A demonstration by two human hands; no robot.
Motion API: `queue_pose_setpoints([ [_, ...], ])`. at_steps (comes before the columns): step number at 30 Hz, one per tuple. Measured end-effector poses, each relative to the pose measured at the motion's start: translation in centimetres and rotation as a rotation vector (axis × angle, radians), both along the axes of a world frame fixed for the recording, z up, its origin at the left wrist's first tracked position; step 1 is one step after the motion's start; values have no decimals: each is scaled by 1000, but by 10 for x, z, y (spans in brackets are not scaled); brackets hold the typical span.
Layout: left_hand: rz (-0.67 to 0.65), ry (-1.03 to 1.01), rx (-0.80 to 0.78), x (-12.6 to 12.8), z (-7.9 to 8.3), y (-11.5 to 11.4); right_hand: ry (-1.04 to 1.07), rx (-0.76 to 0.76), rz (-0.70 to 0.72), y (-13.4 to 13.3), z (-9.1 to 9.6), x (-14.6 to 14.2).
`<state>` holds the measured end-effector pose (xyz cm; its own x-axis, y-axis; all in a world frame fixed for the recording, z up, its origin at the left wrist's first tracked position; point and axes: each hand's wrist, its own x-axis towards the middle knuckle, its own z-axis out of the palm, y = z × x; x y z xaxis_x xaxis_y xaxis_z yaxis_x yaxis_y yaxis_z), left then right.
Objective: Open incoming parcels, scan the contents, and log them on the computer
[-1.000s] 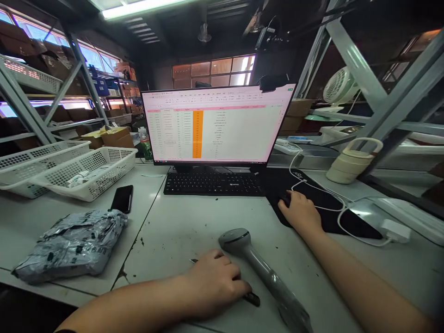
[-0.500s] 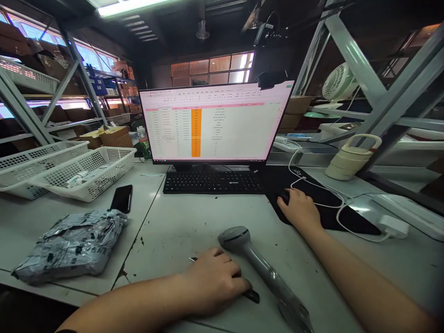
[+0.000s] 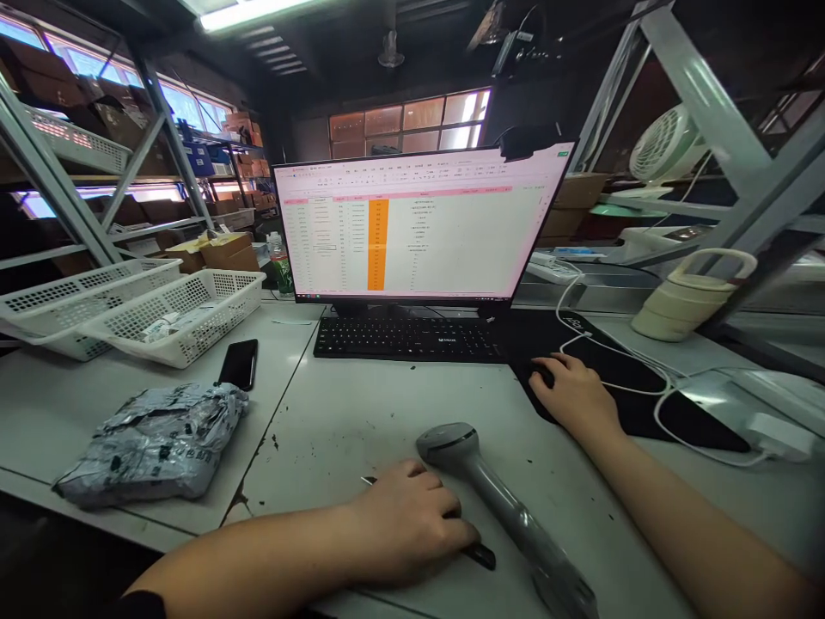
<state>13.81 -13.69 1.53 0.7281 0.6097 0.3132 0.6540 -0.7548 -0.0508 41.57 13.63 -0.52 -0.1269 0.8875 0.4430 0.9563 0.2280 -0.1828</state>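
My left hand [image 3: 412, 520] rests on the white table, closed over a slim black tool [image 3: 482, 555]. A pale metal tip sticks out on its far side; the middle is hidden, so I cannot tell whether it is a knife or a pen. Just right of that hand lies a grey barcode scanner [image 3: 499, 499], its head toward the monitor. My right hand [image 3: 577, 397] curls over a dark computer mouse [image 3: 542, 375] on a black mouse pad [image 3: 699, 421]. Behind the black keyboard [image 3: 403, 338] stands a monitor [image 3: 477, 241] showing a spreadsheet with an orange column.
On the left are a grey plastic-wrapped parcel [image 3: 155, 443], a black phone [image 3: 239, 364] and white baskets [image 3: 186, 322]. White cables [image 3: 635, 391] cross the mouse pad to a white adapter [image 3: 779, 437]. A cream handled cup [image 3: 683, 301] stands at the right, beside metal shelving [image 3: 715, 94].
The camera view has turned slightly left, so the scene appears shifted right. Both hands keep their grips, and nothing on the table has visibly moved.
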Motion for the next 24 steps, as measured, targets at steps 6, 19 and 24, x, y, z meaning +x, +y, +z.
queue_pose_setpoints([
  [6, 9, -6, 7, 0, 0, 0, -10, 29, -6, 0, 0, -1],
  [19, 21, -3, -25, 2, -1, 0, 34, -3, 2, -2, 3, -4],
  [24, 30, 9, -36, 2, 2, 0, 72, 31, 24, 0, 1, -3],
])
